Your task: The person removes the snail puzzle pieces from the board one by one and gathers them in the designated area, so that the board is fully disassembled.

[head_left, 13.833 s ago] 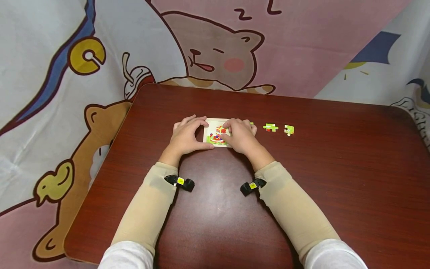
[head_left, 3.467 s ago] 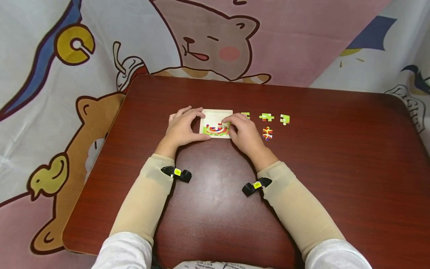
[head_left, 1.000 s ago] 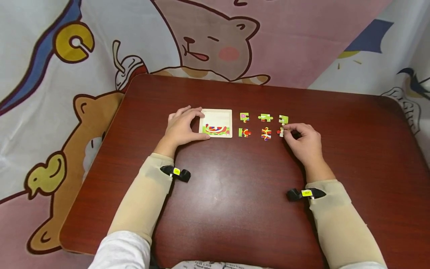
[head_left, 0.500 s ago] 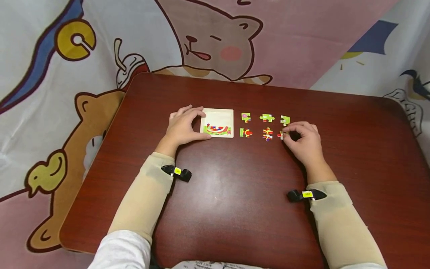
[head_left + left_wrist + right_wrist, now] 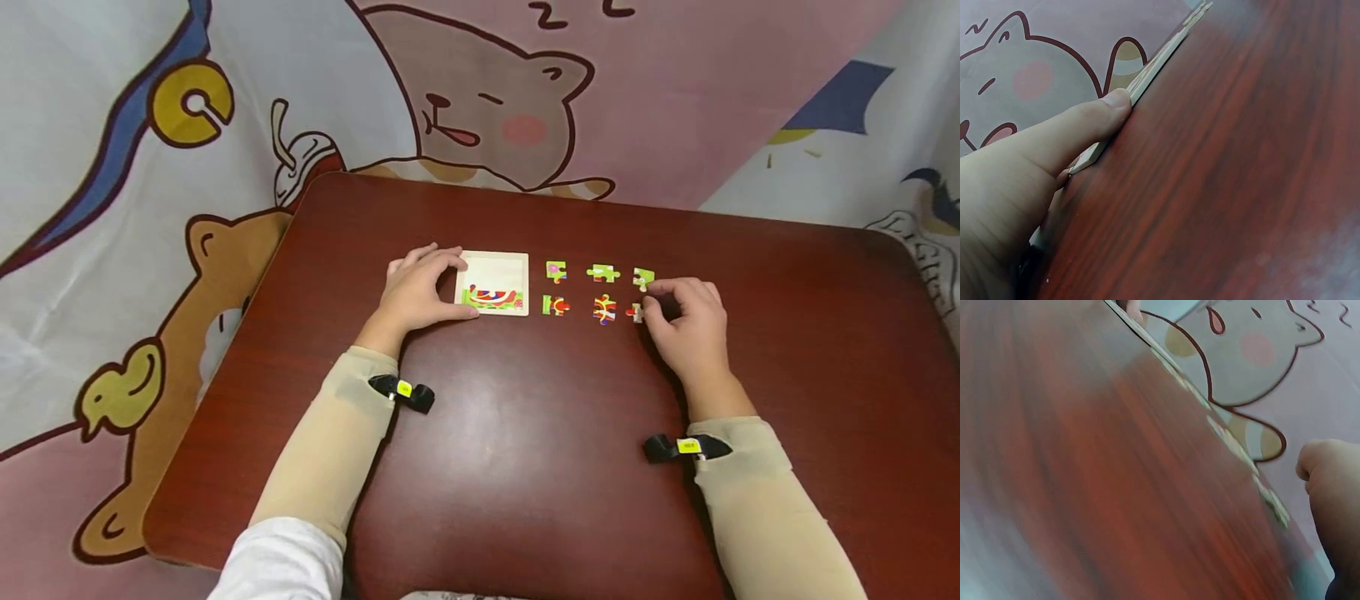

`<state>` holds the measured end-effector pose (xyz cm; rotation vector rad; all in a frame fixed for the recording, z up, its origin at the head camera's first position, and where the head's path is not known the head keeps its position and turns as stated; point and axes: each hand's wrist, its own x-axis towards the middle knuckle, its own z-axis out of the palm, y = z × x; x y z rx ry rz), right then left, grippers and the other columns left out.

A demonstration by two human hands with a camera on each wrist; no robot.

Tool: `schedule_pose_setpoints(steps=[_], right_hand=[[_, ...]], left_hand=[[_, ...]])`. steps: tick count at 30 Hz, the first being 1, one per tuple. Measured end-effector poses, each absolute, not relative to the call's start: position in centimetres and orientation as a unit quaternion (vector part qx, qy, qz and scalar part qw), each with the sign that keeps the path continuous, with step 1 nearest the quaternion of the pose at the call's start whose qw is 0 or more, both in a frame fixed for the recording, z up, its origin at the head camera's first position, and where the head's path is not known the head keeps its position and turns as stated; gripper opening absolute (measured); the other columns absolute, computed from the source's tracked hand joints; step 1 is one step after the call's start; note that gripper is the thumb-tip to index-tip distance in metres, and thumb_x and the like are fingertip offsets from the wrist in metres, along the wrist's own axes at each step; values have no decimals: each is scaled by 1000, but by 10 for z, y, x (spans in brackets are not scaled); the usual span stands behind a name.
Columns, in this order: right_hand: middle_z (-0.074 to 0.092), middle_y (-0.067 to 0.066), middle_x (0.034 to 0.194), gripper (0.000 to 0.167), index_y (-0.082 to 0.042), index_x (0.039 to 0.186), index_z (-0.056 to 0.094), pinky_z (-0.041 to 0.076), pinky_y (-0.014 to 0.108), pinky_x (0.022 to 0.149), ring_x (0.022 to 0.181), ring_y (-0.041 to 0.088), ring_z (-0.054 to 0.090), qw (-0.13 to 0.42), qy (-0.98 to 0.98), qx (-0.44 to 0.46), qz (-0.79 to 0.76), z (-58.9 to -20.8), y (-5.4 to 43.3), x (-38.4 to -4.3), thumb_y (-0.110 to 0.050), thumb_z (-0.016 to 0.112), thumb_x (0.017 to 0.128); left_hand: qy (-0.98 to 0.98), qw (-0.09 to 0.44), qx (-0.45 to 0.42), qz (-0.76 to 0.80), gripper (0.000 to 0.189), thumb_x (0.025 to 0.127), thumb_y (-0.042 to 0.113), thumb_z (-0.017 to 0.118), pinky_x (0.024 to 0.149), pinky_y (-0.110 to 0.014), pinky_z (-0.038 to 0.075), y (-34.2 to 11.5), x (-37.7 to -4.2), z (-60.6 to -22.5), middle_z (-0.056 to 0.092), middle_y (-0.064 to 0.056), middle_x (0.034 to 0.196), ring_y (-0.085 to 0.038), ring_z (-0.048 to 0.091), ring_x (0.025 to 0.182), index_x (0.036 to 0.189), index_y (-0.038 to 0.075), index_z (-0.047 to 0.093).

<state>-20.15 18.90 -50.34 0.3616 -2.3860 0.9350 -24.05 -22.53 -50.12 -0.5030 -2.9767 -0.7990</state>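
Observation:
In the head view, a square wooden puzzle tray (image 5: 491, 258) lies on the table, with puzzle pieces of a green and red picture (image 5: 492, 297) along its near side. My left hand (image 5: 420, 292) grips the tray's left edge; its thumb (image 5: 1100, 115) presses the near rim in the left wrist view. My right hand (image 5: 690, 325) hovers over the far right end of the loose pieces, its fingertips beside a partly hidden lower piece (image 5: 636, 312) and the green upper corner piece (image 5: 642, 277). In the right wrist view, this hand (image 5: 1338, 494) appears raised off the table.
Other loose pieces form two rows right of the tray: a pink-flowered piece (image 5: 556, 271), a green piece (image 5: 603, 273), a red-and-green piece (image 5: 556, 306) and a red-and-yellow piece (image 5: 604, 309). The dark red table (image 5: 495, 467) meets a cartoon-printed cloth (image 5: 660, 92) behind.
The upper part of the picture has left the tray, and its pieces now lie in two rows. My right hand moved right with the last one and has just lifted slightly away.

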Motion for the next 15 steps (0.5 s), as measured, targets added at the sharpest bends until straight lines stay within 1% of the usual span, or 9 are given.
schedule_pose_setpoints(steps=[3,6,11,15], right_hand=[[74,18,98,12,1,101,78,41,50,86,94,41,59,300,-870,191,341,-502,171,-201,-4,72,92],[74,16,96,12,-1,97,79,42,51,87,92,41,60,311,-852,239,346,-502,146,-200,-6,69,92],[75,11,95,12,-5,94,80,44,53,87,93,39,61,298,-839,275,362,-502,102,-196,-6,68,90],[75,7,94,12,-7,94,80,45,51,86,93,35,62,282,-836,292,370,-501,76,-196,-4,70,88]], left_hand=[[-954,10,-159,-253,82,72,70,88,112,-54,27,-224,-240,-502,47,10,164,-25,32,156,137,26,65],[-954,13,-161,-254,82,72,70,88,112,-54,27,-223,-240,-502,48,9,164,-25,32,155,137,26,65],[-953,13,-165,-256,81,72,68,88,112,-54,27,-222,-239,-501,49,9,163,-26,33,155,137,25,65],[-952,13,-165,-258,81,72,66,89,112,-54,27,-222,-239,-498,50,9,163,-26,33,155,137,25,65]])
